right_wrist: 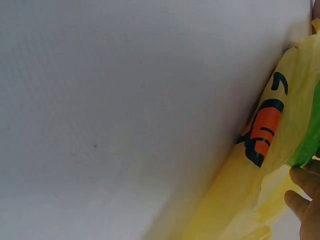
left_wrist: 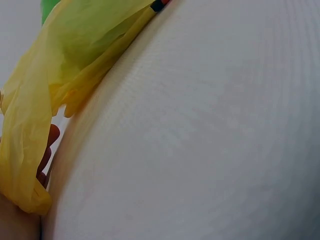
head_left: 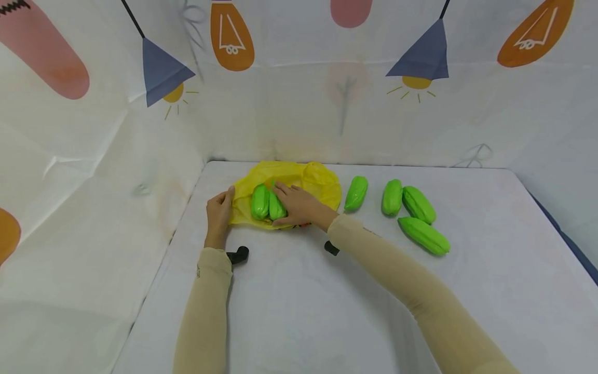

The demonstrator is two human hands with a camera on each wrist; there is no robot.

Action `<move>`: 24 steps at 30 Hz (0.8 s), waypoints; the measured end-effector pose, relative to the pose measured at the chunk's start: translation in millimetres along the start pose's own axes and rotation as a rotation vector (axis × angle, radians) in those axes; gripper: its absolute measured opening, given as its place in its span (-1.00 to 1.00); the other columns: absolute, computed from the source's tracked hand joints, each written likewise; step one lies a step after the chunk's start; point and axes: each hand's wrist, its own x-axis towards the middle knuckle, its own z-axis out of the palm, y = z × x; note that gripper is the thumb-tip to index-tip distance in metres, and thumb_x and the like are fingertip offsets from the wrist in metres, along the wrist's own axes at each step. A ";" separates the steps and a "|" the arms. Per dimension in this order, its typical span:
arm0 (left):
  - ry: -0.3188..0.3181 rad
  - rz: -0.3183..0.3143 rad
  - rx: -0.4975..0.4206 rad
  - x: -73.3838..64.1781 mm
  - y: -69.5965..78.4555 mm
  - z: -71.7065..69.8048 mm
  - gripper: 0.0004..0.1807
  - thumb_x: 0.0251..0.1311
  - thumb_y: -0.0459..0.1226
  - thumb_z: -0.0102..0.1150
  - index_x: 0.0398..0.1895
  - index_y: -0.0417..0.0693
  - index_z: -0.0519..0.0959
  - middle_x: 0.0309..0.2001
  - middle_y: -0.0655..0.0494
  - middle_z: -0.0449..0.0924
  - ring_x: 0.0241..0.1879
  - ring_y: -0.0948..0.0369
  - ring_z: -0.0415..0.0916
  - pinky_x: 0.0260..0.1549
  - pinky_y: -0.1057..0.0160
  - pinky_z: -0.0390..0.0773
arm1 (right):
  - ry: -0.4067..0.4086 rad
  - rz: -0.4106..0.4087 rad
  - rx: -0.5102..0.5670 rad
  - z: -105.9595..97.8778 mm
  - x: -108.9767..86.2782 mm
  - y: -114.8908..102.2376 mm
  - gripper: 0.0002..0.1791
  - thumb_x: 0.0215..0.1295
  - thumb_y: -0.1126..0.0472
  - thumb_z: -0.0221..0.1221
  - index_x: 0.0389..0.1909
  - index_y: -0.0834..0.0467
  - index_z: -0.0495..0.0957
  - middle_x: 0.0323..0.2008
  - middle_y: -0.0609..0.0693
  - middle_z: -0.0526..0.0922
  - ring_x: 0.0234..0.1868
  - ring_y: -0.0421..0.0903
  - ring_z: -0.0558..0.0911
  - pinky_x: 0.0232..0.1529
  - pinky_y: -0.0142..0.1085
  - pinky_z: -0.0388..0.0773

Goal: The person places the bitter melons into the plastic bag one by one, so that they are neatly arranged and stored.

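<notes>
A yellow plastic bag (head_left: 322,182) lies at the back left of the table, with two glossy green oblong pieces, one the left green piece (head_left: 259,201), showing at its mouth. My left hand (head_left: 218,213) grips the bag's left edge; in the left wrist view the thin yellow plastic (left_wrist: 25,150) hangs over its fingers. Over the right-hand green piece (head_left: 276,206) in the bag, my right hand (head_left: 301,203) has its thumb and fingers at opposite ends and holds it. The right wrist view shows fingertips (right_wrist: 305,182) touching that piece, beside the bag's printed side (right_wrist: 265,130).
Right of the bag lies a single green piece (head_left: 356,193). Farther right are three more: an upright-lying one (head_left: 392,197), a slanted one (head_left: 419,204) and a pointed one (head_left: 424,235). A patterned white sheet (head_left: 299,114) stands behind the table.
</notes>
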 end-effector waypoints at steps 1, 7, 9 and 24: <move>0.001 0.001 -0.001 -0.3 0.3 0.0 -0.22 0.25 0.34 -0.04 0.04 -0.15 0.64 0.02 -0.06 0.61 -0.20 0.21 0.39 -0.21 0.37 0.37 | 0.001 0.004 0.004 0.2 0.0 0.0 0.14 0.23 -0.46 0.05 0.55 0.20 -0.15 0.56 0.14 -0.13 0.52 0.04 0.12 0.50 -0.06 -0.02; 0.007 0.006 0.001 -1.2 0.8 -0.1 -0.23 0.26 0.33 -0.05 0.02 -0.17 0.65 -0.02 -0.07 0.60 -0.24 0.23 0.38 -0.26 0.38 0.36 | 0.018 0.010 0.014 0.9 1.2 -0.1 0.13 0.25 -0.46 0.03 0.55 0.18 -0.15 0.56 0.14 -0.13 0.52 0.07 0.12 0.50 -0.05 0.00; 0.005 0.000 0.002 -1.2 0.4 -0.1 -0.22 0.25 0.34 -0.05 0.03 -0.17 0.64 -0.03 -0.07 0.60 -0.25 0.24 0.38 -0.26 0.38 0.36 | 0.015 0.010 0.007 2.4 1.8 0.2 0.12 0.26 -0.46 0.01 0.55 0.18 -0.17 0.56 0.14 -0.15 0.52 0.09 0.10 0.49 -0.06 0.01; 0.003 0.003 -0.018 -1.5 0.1 -0.4 -0.23 0.26 0.33 -0.03 0.01 -0.19 0.64 -0.08 -0.04 0.59 -0.28 0.24 0.37 -0.31 0.38 0.37 | 0.023 0.000 -0.005 3.4 -0.7 2.2 0.13 0.26 -0.48 -0.02 0.56 0.17 -0.22 0.57 0.11 -0.23 0.55 0.08 0.02 0.50 -0.03 -0.02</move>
